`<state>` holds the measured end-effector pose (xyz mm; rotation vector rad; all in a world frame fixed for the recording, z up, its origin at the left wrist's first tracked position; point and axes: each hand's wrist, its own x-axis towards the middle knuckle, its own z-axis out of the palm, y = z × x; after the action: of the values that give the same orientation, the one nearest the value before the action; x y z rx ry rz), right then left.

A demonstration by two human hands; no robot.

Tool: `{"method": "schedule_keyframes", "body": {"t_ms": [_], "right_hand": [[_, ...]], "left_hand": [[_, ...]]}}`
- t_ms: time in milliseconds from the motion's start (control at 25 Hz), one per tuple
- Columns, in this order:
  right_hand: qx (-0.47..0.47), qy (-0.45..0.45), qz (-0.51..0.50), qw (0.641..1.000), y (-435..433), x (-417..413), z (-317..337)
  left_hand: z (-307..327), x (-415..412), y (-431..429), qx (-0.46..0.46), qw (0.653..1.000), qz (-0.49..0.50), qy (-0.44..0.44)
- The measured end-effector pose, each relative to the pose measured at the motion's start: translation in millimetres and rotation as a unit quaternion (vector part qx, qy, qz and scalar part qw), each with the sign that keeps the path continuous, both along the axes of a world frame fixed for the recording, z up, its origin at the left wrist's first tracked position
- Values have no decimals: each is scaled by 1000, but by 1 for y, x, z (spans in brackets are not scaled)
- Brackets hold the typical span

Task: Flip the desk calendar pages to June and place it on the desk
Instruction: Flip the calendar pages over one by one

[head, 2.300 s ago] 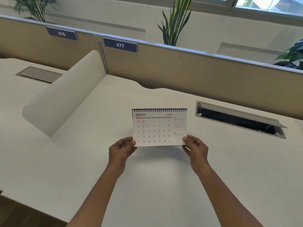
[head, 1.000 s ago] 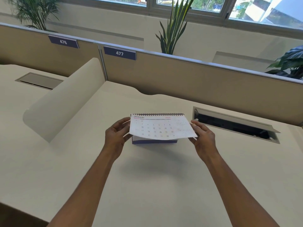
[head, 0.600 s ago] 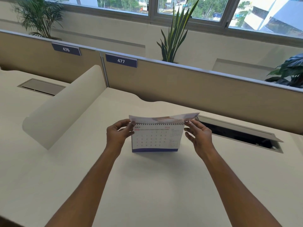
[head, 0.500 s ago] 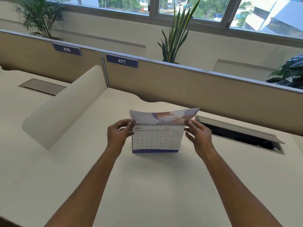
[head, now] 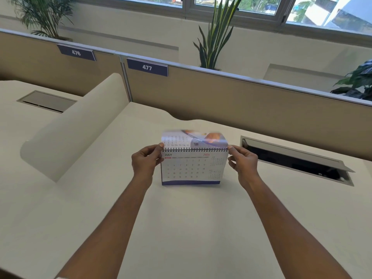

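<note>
A cream-white desk top (head: 191, 228) ran under a tan partition screen (head: 231, 101) that carried dark blue number plates reading 476 (head: 76, 52) and 477 (head: 147, 67); green potted plants (head: 218, 33) stood behind it below a window. At far left a closed grey cable hatch (head: 47, 101) lay flush in the neighbouring desk, beside a curved cream divider panel (head: 76, 125). The left hand (head: 145, 163) pinched the upper left corner of the white spiral-bound desk calendar (head: 194, 168), fingers curled narrow at the wire binding. The calendar stood upright on the desk between both hands, showing JULY 2026, with one blurred page (head: 194, 138) raised above the spiral. The right hand (head: 243, 164) gripped the upper right corner likewise. Right of it, a cable hatch (head: 296, 160) lay open.
</note>
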<state>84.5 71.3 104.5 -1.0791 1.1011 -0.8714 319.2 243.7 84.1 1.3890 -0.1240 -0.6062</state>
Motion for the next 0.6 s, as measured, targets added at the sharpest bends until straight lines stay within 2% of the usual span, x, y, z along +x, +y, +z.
{"method": "schedule_keyframes", "body": {"t_ms": [360, 600], "right_hand": [[49, -5, -37, 998, 7, -1, -23], [69, 55, -51, 995, 20, -21, -67]], "left_hand": [[-12, -2, 0, 23, 999, 20, 32], [-55, -23, 30, 93, 996, -6, 4]]}}
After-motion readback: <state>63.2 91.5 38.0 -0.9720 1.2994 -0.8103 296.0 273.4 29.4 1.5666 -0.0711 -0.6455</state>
